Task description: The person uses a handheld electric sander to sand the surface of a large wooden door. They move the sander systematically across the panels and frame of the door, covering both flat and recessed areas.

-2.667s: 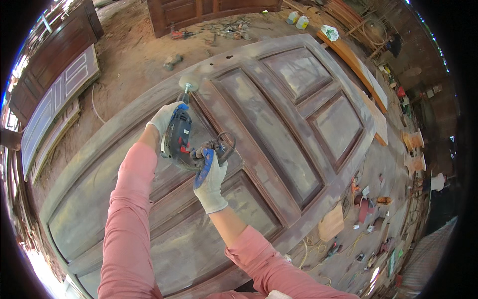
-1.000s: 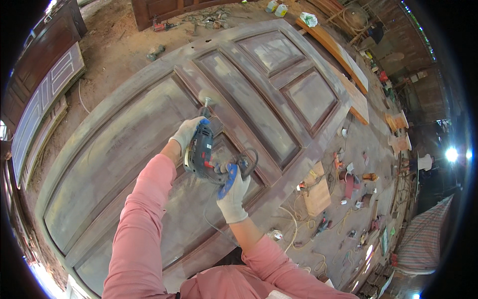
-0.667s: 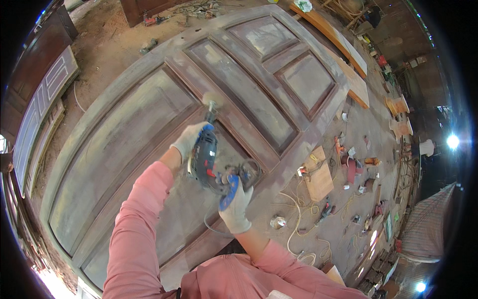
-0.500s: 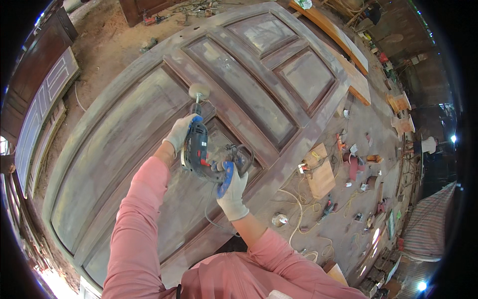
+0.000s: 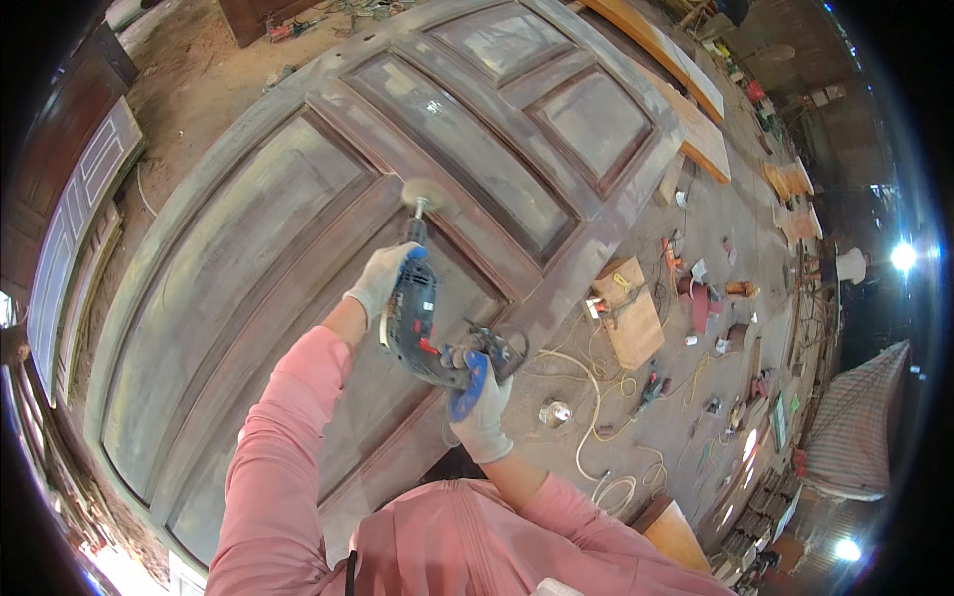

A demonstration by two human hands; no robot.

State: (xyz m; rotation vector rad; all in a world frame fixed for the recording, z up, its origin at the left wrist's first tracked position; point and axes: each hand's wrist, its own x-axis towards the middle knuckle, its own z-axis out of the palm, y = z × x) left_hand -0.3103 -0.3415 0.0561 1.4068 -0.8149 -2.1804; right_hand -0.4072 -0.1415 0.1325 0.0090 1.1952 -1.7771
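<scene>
A dark power drill (image 5: pixel 408 316) with red marks is held between both my gloved hands, over a large panelled wooden door (image 5: pixel 238 248). My left hand (image 5: pixel 383 281) wraps the drill's front end near the chuck. Around the rear handle closes my right hand (image 5: pixel 484 402), in a white and blue glove. From the chuck a shaft runs to a round pale sanding disc (image 5: pixel 429 195), which meets the moulding between panels. The disc's edge looks smeared. A dark looped cord or small tool (image 5: pixel 507 348) shows beside my right hand; its kind is hard to make out.
On the floor at the right lie a wooden board (image 5: pixel 634 316), tangled pale cords (image 5: pixel 596 407), a round tin (image 5: pixel 556 411) and several hand tools. Long planks (image 5: pixel 686 129) rest past the door's far right. Another panelled door (image 5: pixel 89 214) leans at the left.
Both hands and the drill have shifted a little to the right and nearer. The disc has moved right along the moulding, and the whole view has shifted slightly.
</scene>
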